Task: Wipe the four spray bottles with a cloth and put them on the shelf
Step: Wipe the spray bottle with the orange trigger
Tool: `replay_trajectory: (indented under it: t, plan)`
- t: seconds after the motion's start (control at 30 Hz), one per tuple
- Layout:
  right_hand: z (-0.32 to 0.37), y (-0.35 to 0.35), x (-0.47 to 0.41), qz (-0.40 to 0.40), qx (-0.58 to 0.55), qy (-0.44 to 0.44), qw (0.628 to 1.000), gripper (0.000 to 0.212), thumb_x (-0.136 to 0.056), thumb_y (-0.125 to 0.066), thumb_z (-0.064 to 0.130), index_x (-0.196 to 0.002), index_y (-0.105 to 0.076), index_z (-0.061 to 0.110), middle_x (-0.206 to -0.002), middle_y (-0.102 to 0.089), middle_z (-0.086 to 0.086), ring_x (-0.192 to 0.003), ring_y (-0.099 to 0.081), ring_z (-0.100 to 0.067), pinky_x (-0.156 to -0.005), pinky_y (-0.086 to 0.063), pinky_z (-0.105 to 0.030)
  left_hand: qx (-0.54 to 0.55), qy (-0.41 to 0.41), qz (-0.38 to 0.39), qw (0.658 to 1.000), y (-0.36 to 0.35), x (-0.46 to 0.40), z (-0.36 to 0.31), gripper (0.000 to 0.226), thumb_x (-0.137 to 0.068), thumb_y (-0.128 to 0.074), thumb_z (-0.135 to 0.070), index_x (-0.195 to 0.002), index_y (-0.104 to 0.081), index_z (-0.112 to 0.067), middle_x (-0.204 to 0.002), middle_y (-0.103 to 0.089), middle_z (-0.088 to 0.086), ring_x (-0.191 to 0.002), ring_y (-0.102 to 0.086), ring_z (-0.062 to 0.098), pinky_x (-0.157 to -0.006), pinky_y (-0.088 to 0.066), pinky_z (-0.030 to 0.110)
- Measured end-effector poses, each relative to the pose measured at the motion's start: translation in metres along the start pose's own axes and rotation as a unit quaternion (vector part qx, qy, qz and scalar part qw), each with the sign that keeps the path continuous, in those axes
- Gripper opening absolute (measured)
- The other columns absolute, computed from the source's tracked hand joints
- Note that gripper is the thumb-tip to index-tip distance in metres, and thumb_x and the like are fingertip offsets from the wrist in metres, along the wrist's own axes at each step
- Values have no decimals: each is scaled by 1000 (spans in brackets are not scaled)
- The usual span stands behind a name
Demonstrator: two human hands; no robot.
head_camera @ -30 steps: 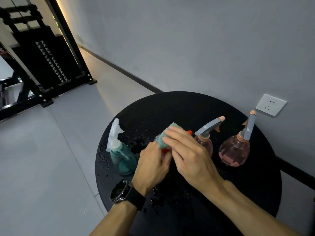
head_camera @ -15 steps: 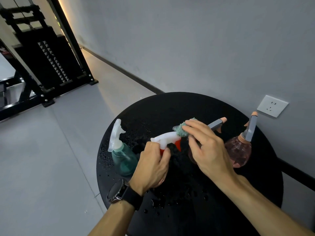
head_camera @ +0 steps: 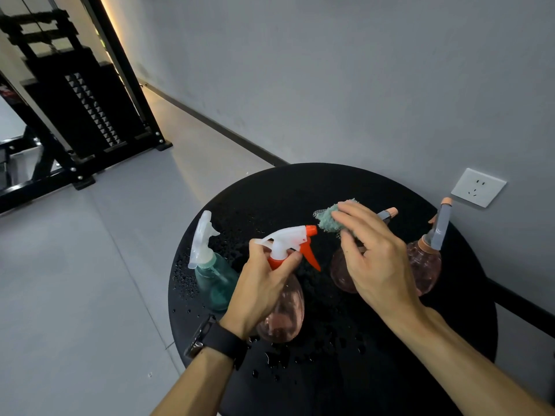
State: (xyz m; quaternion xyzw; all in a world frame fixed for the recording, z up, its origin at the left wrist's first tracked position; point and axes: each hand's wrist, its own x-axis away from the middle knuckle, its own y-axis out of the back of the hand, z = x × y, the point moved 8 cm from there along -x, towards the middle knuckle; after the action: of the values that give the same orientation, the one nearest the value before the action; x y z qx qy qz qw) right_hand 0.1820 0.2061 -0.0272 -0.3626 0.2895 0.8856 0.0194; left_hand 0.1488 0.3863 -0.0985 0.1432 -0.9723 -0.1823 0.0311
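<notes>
Left hand grips the pink spray bottle at its neck, fingers curled round just under the white-and-orange trigger head, bottle lifted and tilted over the middle of the round black table. Right hand pinches the teal cloth in its fingertips, just off the orange nozzle, not touching it. Teal bottle stands by the left edge; two pink bottles stand toward the right edge, one mostly hidden behind the right hand.
</notes>
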Motion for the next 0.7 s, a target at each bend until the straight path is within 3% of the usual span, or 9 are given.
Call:
replay_trajectory:
  t: [0.1,0.2,0.27,0.33,0.43,0.53,0.6,0.7]
  plan:
    - [1,1,0,-2,0,-1,1000,32,-89,-59,-7,-119,-66,1,-127,-62,-8,-127,-51,-14,-107,-42,-30,18,-15,-31,999,4,2,-4,31,-86,-75,-36,-84,-48,-19,-59,-48,-17,-55,-44,0,-56,-39,14]
    - [0,1,-1,-5,-5,-8,1000,33,-88,-60,-8,-119,-66,2,-127,-62,-7,-126,-52,-14,-107,-41,-27,42,-26,-29,998,5,2,-7,22,-87,-73,-30,-75,-60,-18,-63,-53,-7,-62,-48,6,-62,-41,21]
    - [-1,3,-2,-10,-11,-19,1000,33,-88,-60,-9,-118,-67,2,-126,-63,-7,-125,-53,-13,-108,-40,-24,22,-22,-29,999,6,1,-6,16,-90,-69,-31,-82,-69,-17,-84,-65,-4,-77,-59,8,-74,-47,26]
    - [-3,3,-1,-8,-18,-39,999,33,-88,-60,-8,-118,-67,4,-126,-63,-4,-125,-52,-9,-107,-39,-19,18,-12,-33,999,7,0,-5,13,-92,-67,-34,-86,-72,-24,-98,-66,-8,-89,-61,2,-79,-49,21]
    - [-7,3,-1,-6,-53,-86,995,33,-89,-60,-5,-119,-68,8,-126,-62,2,-122,-52,0,-105,-38,-13,117,1,-11,993,4,0,-4,8,-94,-67,-29,-101,-71,-30,-98,-73,-4,-89,-67,2,-72,-51,15]
    - [-2,2,0,-10,-101,-112,989,34,-89,-61,-3,-119,-67,12,-124,-60,13,-119,-50,12,-100,-38,-7,155,2,13,988,2,-1,-4,19,-94,-66,-29,-109,-71,-18,-103,-74,5,-97,-71,14,-83,-58,27]
    - [12,0,1,-6,-124,-88,988,35,-90,-61,-3,-120,-66,13,-125,-57,17,-121,-50,11,-101,-40,-10,174,7,46,984,-4,-2,-4,29,-94,-65,-31,-118,-71,-15,-107,-75,5,-104,-71,17,-94,-56,36]
    - [41,-5,5,6,-149,-3,989,33,-89,-61,-5,-120,-66,8,-130,-59,5,-126,-52,-4,-105,-43,-22,193,5,81,978,-12,0,-6,21,-96,-62,-19,-113,-73,-12,-105,-77,0,-99,-71,13,-87,-56,28]
